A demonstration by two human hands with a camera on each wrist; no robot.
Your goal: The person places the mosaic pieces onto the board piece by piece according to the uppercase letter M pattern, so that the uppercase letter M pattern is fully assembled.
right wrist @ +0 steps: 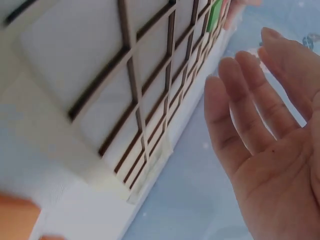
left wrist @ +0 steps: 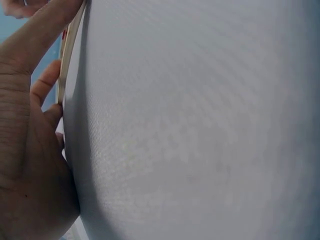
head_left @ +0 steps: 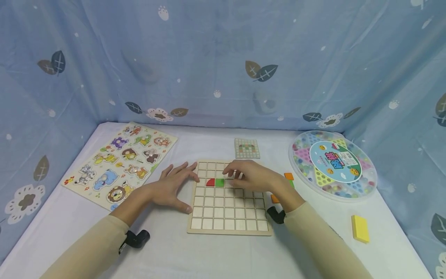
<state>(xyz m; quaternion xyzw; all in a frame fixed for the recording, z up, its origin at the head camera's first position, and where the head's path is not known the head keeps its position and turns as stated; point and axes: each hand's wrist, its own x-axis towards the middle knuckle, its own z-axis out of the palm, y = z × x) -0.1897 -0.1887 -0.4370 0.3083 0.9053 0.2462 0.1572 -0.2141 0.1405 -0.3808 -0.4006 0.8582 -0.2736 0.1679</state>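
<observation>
A wooden grid board [head_left: 214,212] lies in the middle of the white table. A red quarter-round piece [head_left: 210,182] and a green square piece [head_left: 219,182] sit side by side in its cells. My left hand [head_left: 172,187] spreads along the board's left edge, thumb low and fingertips near the upper corner. In the left wrist view, its fingers [left wrist: 48,82] touch the board's side. Over the upper right cells hovers my right hand [head_left: 252,176], fingers loosely bent just right of the green square. The right wrist view shows its palm and fingers [right wrist: 240,95] with nothing held.
Behind the board lies a pattern card [head_left: 247,148]. Orange pieces [head_left: 289,176] and a green one lie right of the board, partly behind my right forearm. An animal puzzle board [head_left: 122,162] is at left, a round clear case [head_left: 332,166] at right, a yellow block [head_left: 360,228] nearer.
</observation>
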